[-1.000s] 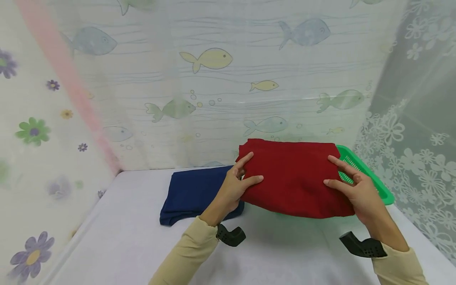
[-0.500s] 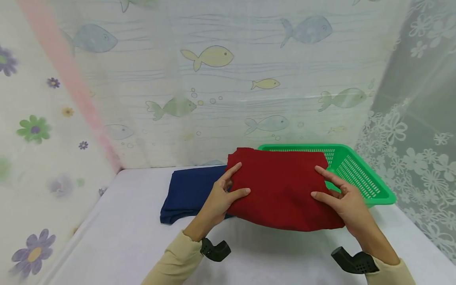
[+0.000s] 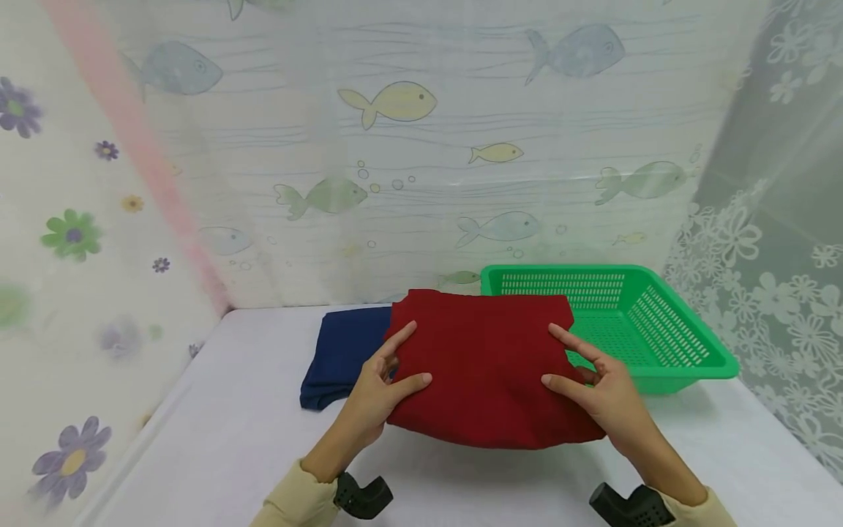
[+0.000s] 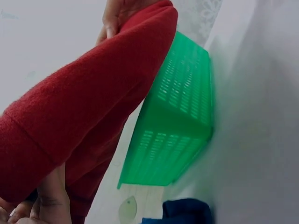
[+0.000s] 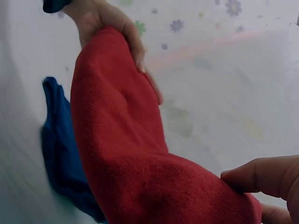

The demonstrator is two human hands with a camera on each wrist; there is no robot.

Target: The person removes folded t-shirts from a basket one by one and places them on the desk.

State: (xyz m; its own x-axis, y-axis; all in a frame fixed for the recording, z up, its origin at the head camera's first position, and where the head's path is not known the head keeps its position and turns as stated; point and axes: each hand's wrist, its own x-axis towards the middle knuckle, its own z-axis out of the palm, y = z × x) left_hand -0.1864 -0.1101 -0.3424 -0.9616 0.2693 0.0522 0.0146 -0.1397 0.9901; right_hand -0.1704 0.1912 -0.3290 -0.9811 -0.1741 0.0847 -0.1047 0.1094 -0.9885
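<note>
A folded red cloth [image 3: 487, 373], perhaps a garment, hangs above the table between my two hands. My left hand [image 3: 374, 395] grips its left side, thumb and forefinger on the face toward me and other fingers behind. On the opposite side my right hand [image 3: 609, 399] holds it the same way. The lower edge sags a little, and in the right wrist view the red cloth [image 5: 126, 140] looks thick and layered. Behind my left hand lies a folded navy blue cloth [image 3: 342, 351], partly hidden by the red one.
A green plastic basket [image 3: 685, 377] with slotted walls stands on the table at the back right, its near left part hidden by the red cloth. White cloth covers the table [image 3: 217, 439]. Curtains printed with fish [image 3: 402, 101] and flowers hang behind and at the sides.
Both hands have carried the red cloth left and down toward me, away from in front of the basket. More of the green basket shows now, and less of the navy cloth.
</note>
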